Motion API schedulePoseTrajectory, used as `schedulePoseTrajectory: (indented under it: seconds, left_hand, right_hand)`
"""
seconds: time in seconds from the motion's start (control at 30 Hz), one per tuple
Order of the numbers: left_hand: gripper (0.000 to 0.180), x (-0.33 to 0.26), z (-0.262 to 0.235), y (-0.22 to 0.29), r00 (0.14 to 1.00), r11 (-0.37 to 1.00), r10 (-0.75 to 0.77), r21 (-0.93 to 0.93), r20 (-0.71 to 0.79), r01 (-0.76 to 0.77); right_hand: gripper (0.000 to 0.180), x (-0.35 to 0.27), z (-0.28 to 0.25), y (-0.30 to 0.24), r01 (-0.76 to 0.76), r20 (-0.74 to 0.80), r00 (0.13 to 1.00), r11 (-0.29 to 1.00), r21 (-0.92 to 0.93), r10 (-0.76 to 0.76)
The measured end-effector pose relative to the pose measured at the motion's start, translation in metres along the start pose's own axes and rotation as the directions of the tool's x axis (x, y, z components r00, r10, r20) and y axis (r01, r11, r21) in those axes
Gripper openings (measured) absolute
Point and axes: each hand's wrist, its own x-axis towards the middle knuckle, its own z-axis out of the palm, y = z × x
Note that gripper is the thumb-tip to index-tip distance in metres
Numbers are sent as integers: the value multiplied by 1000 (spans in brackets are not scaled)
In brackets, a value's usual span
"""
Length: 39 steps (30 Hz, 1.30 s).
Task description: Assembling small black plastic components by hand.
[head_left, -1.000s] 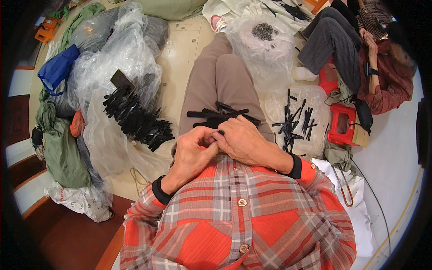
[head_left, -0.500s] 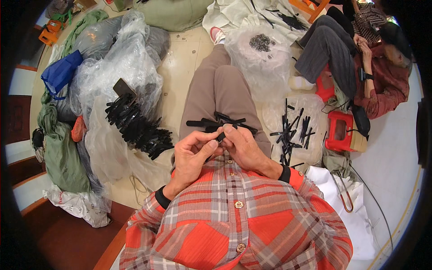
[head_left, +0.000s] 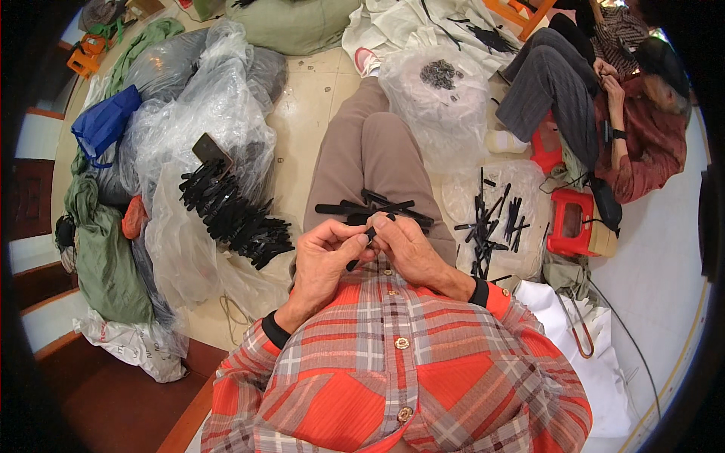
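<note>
My left hand [head_left: 323, 255] and my right hand [head_left: 414, 253] meet above my lap. Their fingertips pinch a short, slim black strip [head_left: 370, 233] from both sides; its lower end shows beneath my left fingers. What the strip is made of is too small to tell. Several similar black strips [head_left: 338, 209] lie crosswise on my thighs, just beyond my fingers. To the left, a thick row of black strips [head_left: 234, 215] is heaped on clear plastic. Loose black strips [head_left: 483, 226] are scattered on a plastic-covered surface to the right.
Small dark pieces [head_left: 440, 74] rest on a clear plastic bag ahead. Large plastic-wrapped bundles [head_left: 200, 98] and a phone [head_left: 212, 151] are on the left, with a blue bag [head_left: 106, 124]. A red stool [head_left: 568, 220] stands at right, near a seated person [head_left: 642, 143].
Both hands stay together at the strip, with only a slight shift of the fingers. More of the strip's lower end shows under my left hand. The view has moved slightly.
</note>
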Motion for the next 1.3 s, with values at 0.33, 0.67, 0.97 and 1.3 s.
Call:
schedulePoseTrajectory:
  seconds: [0.33,0.67,0.97,1.3]
  left_hand:
    - [9,5,-13,5,960,942,-261,-191,96,275]
    - [7,8,-10,16,938,925,-323,-165,129,341]
    - [9,9,-2,36,956,941,-292,190,43,279]
    - [11,25,2,19,998,729,-58,684,32,21]
  right_hand:
    - [37,-4,2,-14,29,27,999,975,-219,-23]
    - [36,-4,-2,-16,2,70,998,982,-189,12]
    - [33,-3,-5,-16,123,173,983,940,-319,-70]
    - [15,3,-3,-5,416,319,845,153,-896,-430]
